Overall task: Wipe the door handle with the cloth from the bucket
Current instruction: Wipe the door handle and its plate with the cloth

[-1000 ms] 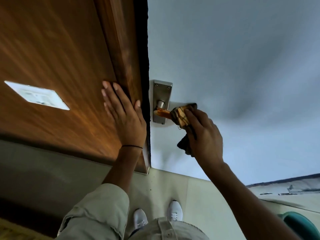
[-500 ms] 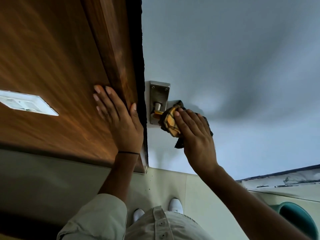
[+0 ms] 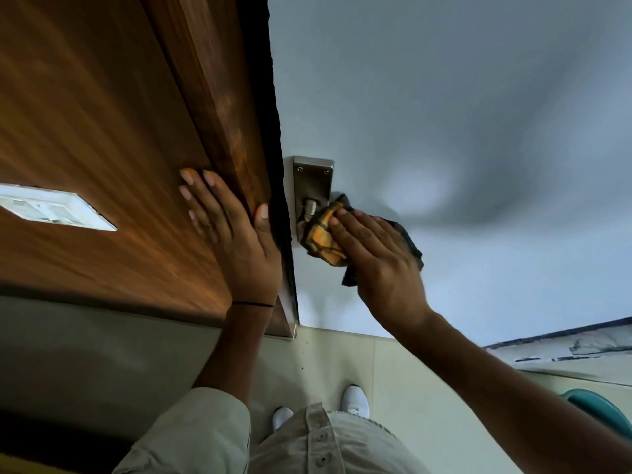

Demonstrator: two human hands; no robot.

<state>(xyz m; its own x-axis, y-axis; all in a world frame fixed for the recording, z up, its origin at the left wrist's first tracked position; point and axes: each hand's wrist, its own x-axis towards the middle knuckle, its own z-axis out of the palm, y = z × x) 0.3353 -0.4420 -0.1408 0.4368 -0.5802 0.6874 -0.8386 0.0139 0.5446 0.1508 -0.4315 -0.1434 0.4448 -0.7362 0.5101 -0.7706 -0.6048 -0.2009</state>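
A metal door handle plate (image 3: 313,181) is fixed to the pale grey door (image 3: 444,114), just right of the door's edge. The handle's lever is hidden under an orange and black checked cloth (image 3: 321,236). My right hand (image 3: 379,265) presses the cloth around the lever, fingers wrapped over it. My left hand (image 3: 236,241) lies flat and open on the brown wooden frame (image 3: 119,148), thumb hooked around its edge.
A white switch plate (image 3: 51,206) is set in the wooden panel at the left. The rim of a teal bucket (image 3: 602,410) shows on the tiled floor at the bottom right. My white shoes (image 3: 355,400) stand close to the door.
My right hand has slid the cloth left along the lever, up to the plate, so the cloth now covers the whole lever. The left hand has stayed on the frame.
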